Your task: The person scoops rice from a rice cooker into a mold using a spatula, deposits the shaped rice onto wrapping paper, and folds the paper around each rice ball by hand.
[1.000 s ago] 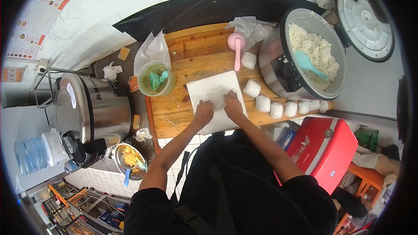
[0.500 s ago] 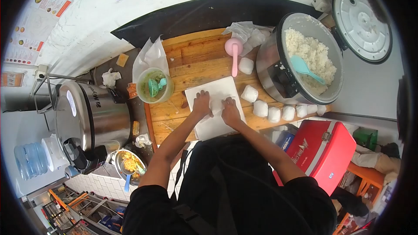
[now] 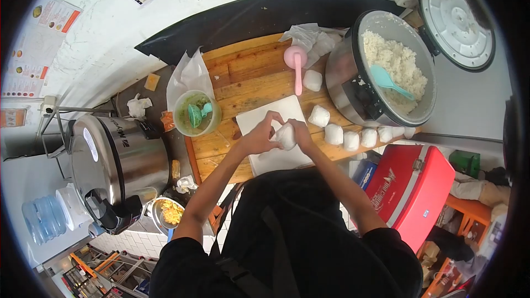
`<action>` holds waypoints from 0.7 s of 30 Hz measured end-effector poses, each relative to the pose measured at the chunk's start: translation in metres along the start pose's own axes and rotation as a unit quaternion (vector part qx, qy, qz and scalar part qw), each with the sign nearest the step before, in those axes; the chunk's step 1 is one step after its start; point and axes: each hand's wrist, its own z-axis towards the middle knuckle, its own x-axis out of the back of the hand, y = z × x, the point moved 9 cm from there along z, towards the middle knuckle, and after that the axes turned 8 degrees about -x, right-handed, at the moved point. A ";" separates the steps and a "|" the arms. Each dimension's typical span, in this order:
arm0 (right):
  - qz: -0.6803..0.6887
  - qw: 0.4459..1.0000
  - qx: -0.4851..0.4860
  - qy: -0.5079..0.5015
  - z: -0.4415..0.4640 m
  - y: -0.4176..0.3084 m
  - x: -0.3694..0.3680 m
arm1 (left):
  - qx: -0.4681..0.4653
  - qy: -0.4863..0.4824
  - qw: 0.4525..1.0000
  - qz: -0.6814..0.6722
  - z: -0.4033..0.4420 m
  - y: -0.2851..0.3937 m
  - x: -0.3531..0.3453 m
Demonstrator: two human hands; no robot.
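Note:
A white wrapped bundle [image 3: 285,137] is held between my two hands, above a stack of white paper sheets [image 3: 259,115]. My left hand [image 3: 264,135] curves round its left side, thumb and fingers bent. On its right side my right hand [image 3: 301,135] presses against it. Several similar white bundles [image 3: 333,133] stand in a curved row to the right. Behind the paper lies a pink scoop [image 3: 297,63]. At the right back an open rice cooker [image 3: 353,77] holds white rice [image 3: 395,55] with a turquoise paddle [image 3: 391,81].
A tub of green sauce [image 3: 210,124] stands on the wooden table [image 3: 243,72], left of the paper. A closed cooker [image 3: 138,154] and a bowl of yellow food [image 3: 169,213] are further left. Below the right table edge is a red cool box [image 3: 406,193].
My hands were low on the paper, pressing or folding it. Now they have come together round a compact white bundle raised off the sheets.

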 end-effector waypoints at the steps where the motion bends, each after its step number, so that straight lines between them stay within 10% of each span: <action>1: 0.049 0.998 -0.028 -0.009 0.001 -0.002 0.001 | 0.010 0.006 1.000 -0.018 0.003 0.013 0.010; 4: 0.289 0.952 -0.083 -0.062 -0.008 -0.025 -0.001 | -0.002 0.069 0.994 -0.088 0.007 0.044 0.028; 6: 0.479 0.815 -0.197 -0.259 -0.025 -0.048 -0.031 | -0.119 0.163 0.979 -0.025 0.004 0.067 0.042; 10: 0.618 0.694 -0.257 -0.267 -0.060 -0.093 -0.043 | -0.134 0.273 0.944 0.129 -0.001 0.073 0.040; 15: 0.609 0.725 -0.254 -0.198 -0.046 -0.075 -0.021 | -0.130 0.176 0.940 0.263 0.010 0.091 0.018; 18: 0.326 0.943 -0.042 -0.060 -0.008 -0.043 0.036 | -0.004 0.214 0.977 -0.020 0.016 0.060 0.000; 20: 0.074 0.993 0.088 -0.002 -0.025 -0.071 0.051 | 0.284 0.133 0.947 -0.075 0.022 0.030 -0.022; 21: -0.049 0.992 0.116 0.000 -0.044 -0.096 0.048 | 0.220 0.193 0.945 -0.144 0.026 0.017 -0.030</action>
